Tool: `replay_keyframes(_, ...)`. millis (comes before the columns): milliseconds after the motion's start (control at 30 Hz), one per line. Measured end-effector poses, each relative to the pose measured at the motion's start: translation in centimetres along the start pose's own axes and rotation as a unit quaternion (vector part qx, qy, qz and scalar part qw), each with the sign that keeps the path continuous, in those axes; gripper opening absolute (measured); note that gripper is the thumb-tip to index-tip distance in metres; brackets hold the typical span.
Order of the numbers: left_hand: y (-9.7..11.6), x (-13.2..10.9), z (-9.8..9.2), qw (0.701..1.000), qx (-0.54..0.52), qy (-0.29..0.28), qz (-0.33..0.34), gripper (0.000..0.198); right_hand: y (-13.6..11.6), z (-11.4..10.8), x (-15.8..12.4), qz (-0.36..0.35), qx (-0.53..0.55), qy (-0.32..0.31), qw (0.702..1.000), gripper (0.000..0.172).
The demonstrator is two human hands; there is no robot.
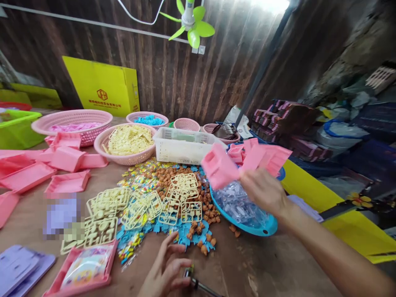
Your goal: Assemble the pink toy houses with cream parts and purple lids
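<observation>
My right hand is closed on a pink plastic part, blurred, above a blue basin of clear small bags. More pink parts lie right behind that hand, partly hidden by it. My left hand is low over the table with its fingers apart, next to a thin dark tool with a cord. In front of the left hand lie blue plastic pieces, small brown figures and cream part frames. A pink tray holding a printed packet sits at the lower left.
Pink trays pile up at left, above purple panels. Behind stand pink baskets, a white basket and a yellow box. A green fan hangs overhead. Yellow board lines the right side.
</observation>
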State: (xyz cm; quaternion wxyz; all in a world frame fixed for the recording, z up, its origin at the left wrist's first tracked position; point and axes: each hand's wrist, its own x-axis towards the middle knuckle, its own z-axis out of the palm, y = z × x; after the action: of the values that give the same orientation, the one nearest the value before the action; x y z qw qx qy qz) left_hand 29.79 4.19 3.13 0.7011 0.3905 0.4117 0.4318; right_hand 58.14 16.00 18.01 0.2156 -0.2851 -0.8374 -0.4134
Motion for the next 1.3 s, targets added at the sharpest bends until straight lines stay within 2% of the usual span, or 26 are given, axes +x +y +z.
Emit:
replay_keyframes(33,0.9,-0.1,0.0,0.992,-0.092,-0.045,-0.070,0.064,-2.9,-1.3,0.5,-0.082,0.055,0.022,0.995,0.023)
replay_keyframes(67,1.9,-0.2,0.0,0.974,-0.170,-0.095,-0.119,0.071,-5.6,-2.4,0.9,-0.141,0.105,0.012,0.984,0.022)
replay_keyframes(133,3.4,-0.9,-0.6,0.933,-0.268,-0.175,-0.164,0.081,-10.4,-4.0,1.5,-0.205,0.194,-0.008,0.959,0.022)
replay_keyframes(200,4.2,-1.9,-1.5,0.905,-0.321,-0.213,-0.180,0.083,-13.9,-4.6,1.8,-0.234,0.261,0.007,0.936,0.024)
replay_keyframes(267,4.1,-2.8,-2.4,0.891,-0.354,-0.211,-0.190,0.076,-16.1,-4.3,2.0,-0.250,0.296,0.031,0.921,0.026)
replay_keyframes(400,3.1,-4.0,-4.0,0.894,-0.392,-0.134,-0.171,0.056,-18.1,-3.6,2.4,-0.263,0.325,0.052,0.907,0.022)
replay_keyframes(467,3.1,-4.4,-4.9,0.899,-0.397,-0.099,-0.154,0.049,-18.7,-3.8,2.2,-0.231,0.339,0.059,0.910,0.016)
replay_keyframes(500,3.1,-4.6,-5.4,0.905,-0.394,-0.081,-0.139,0.048,-19.0,-4.1,2.0,-0.189,0.354,0.063,0.914,0.013)
replay_keyframes(533,3.2,-4.8,-5.9,0.912,-0.387,-0.061,-0.117,0.048,-19.3,-4.3,1.8,-0.128,0.373,0.070,0.916,0.012)
replay_keyframes(600,3.3,-5.1,-6.7,0.928,-0.367,-0.023,-0.070,0.056,-20.2,-4.9,1.5,0.042,0.410,0.102,0.905,0.014)
replay_keyframes(633,3.3,-5.3,-6.9,0.932,-0.359,-0.013,-0.052,0.063,-20.7,-5.1,1.4,0.139,0.422,0.125,0.887,0.015)
replay_keyframes(700,2.9,-5.5,-6.8,0.930,-0.365,-0.028,-0.036,0.077,-22.0,-5.2,1.5,0.321,0.437,0.187,0.819,0.015)
replay_keyframes(800,1.9,-5.6,-5.6,0.901,-0.422,-0.095,-0.022,0.078,-24.4,-4.5,2.3,0.509,0.492,0.242,0.663,0.003)
replay_keyframes(833,1.6,-5.6,-5.2,0.888,-0.444,-0.115,-0.013,0.073,-25.2,-4.2,2.6,0.546,0.517,0.241,0.613,0.003)
replay_keyframes(900,1.3,-5.6,-4.7,0.865,-0.480,-0.145,0.012,0.064,-26.5,-3.6,2.8,0.594,0.558,0.214,0.539,0.010)
replay_keyframes(967,1.2,-5.6,-5.0,0.853,-0.496,-0.153,0.040,0.054,-27.1,-3.1,2.5,0.616,0.594,0.166,0.489,0.015)
replay_keyframes(1000,1.2,-5.7,-5.5,0.854,-0.495,-0.151,0.051,0.048,-27.1,-3.0,2.2,0.617,0.614,0.137,0.473,0.023)
replay_keyframes(1067,1.2,-5.8,-6.5,0.865,-0.478,-0.136,0.066,0.036,-26.5,-2.9,1.5,0.594,0.658,0.048,0.460,0.041)
replay_keyframes(1100,1.1,-5.9,-7.0,0.874,-0.463,-0.129,0.069,0.032,-26.0,-3.0,1.2,0.570,0.675,-0.007,0.468,0.043)
replay_keyframes(1167,1.0,-6.0,-7.6,0.895,-0.425,-0.122,0.067,0.033,-25.0,-3.2,1.0,0.511,0.686,-0.107,0.507,0.035)
replay_keyframes(1233,1.1,-6.0,-7.5,0.914,-0.381,-0.126,0.054,0.046,-24.1,-3.4,1.0,0.469,0.674,-0.159,0.548,0.032)
replay_keyframes(1300,1.4,-6.0,-6.9,0.933,-0.331,-0.135,0.048,0.068,-23.7,-3.4,1.4,0.448,0.669,-0.173,0.567,0.043)
